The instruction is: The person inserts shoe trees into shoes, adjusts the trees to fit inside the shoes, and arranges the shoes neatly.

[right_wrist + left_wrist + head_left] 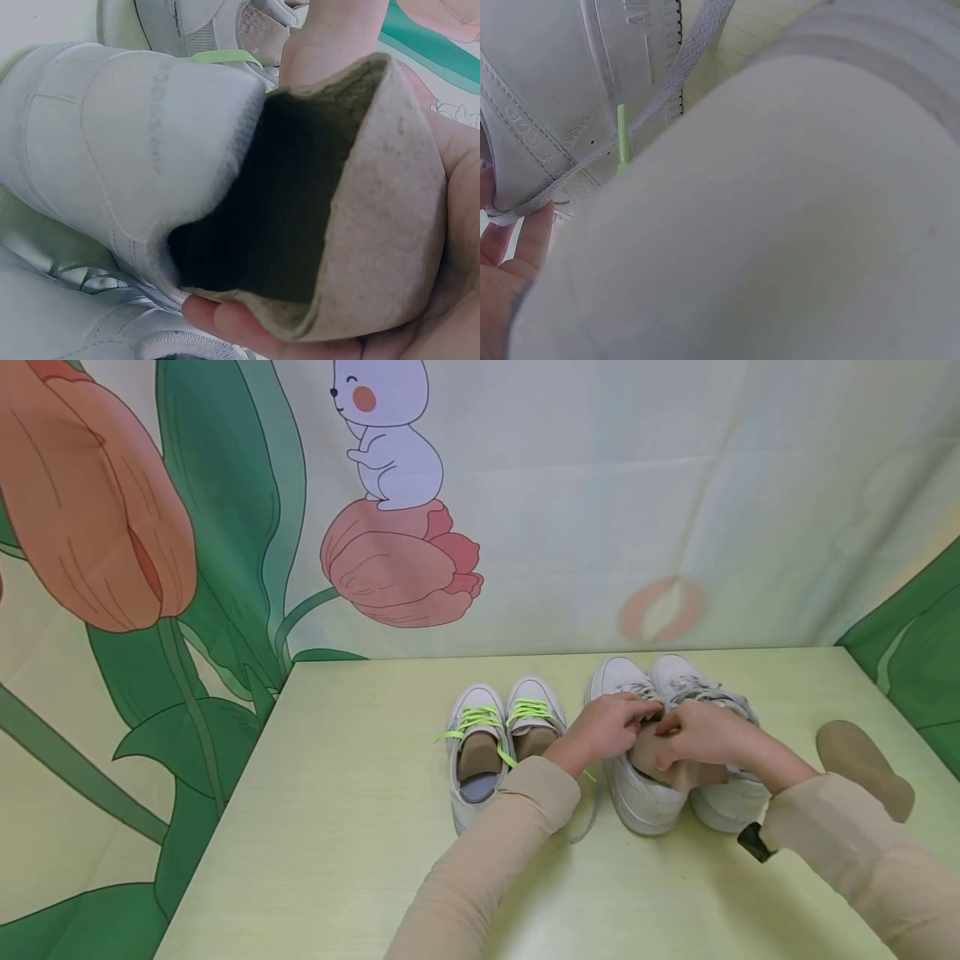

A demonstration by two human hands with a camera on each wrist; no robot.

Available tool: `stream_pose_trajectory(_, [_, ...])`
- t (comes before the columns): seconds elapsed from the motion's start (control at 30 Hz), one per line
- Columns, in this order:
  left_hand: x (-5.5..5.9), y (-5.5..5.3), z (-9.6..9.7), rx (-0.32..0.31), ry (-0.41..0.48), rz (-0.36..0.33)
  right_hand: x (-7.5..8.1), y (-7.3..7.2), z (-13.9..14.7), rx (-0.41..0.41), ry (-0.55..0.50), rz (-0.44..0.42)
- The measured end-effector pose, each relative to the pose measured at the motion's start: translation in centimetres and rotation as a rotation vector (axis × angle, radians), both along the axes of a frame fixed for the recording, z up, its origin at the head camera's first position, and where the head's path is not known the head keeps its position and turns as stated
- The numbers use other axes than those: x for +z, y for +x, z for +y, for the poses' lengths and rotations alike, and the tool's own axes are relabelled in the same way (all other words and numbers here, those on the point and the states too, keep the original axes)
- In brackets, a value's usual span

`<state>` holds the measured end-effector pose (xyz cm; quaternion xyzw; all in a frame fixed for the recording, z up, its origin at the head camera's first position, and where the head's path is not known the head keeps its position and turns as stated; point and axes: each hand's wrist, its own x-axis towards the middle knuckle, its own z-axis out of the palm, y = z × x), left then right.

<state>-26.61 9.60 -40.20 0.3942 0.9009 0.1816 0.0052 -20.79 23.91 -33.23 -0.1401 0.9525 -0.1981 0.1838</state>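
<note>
A large white sneaker (648, 806) with pale grey laces stands toe away from me, the left one of its pair. My right hand (708, 735) holds a brown moulded shoe insert (390, 195); its toe end is hidden inside the sneaker, and its hollow heel end sticks out at the back. In the right wrist view, fingers wrap beneath the insert. My left hand (613, 724) pinches the sneaker's upper edge near the laces, with a grey lace (694, 56) running across its fingers. Against it stands the other large white sneaker (727, 810).
To the left stand two smaller white shoes (480, 700) with neon green laces (480, 718), each with a brown insert (477, 754) inside. Another brown insert (858, 764) lies on the table at right. A cartoon-printed curtain (555, 527) hangs behind the table (337, 827).
</note>
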Motion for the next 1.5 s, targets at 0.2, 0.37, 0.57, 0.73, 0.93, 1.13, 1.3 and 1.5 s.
stream_pose_trajectory(0.2, [0.0,-0.1,-0.1,-0.008,0.008,0.006,-0.3,-0.3,-0.3,-0.013,0.026,0.019])
stream_pose_trajectory(0.37, [0.1,-0.1,-0.2,-0.016,0.011,0.012,-0.4,-0.7,-0.4,-0.035,0.04,0.024])
stream_pose_trajectory(0.57, [0.1,-0.2,-0.1,-0.021,0.01,0.034,-0.6,-0.8,-0.3,-0.052,0.026,0.038])
stream_pose_trajectory(0.73, [-0.1,0.0,0.1,-0.008,0.01,0.043,-1.0,-0.1,0.2,-0.075,0.01,0.093])
stream_pose_trajectory(0.93, [-0.5,0.3,0.2,0.082,0.059,0.018,-1.5,1.2,1.5,-0.073,-0.115,0.131])
stream_pose_trajectory(1.13, [-1.0,0.4,0.2,0.166,0.083,0.053,-1.7,2.4,2.6,-0.062,-0.286,0.093])
stream_pose_trajectory(1.3, [-1.1,0.5,0.4,0.21,0.063,0.095,-1.7,3.1,2.7,-0.082,-0.318,0.11])
stream_pose_trajectory(1.5, [-1.0,0.6,0.6,0.208,0.017,0.165,-1.9,3.4,2.5,-0.11,-0.288,0.161])
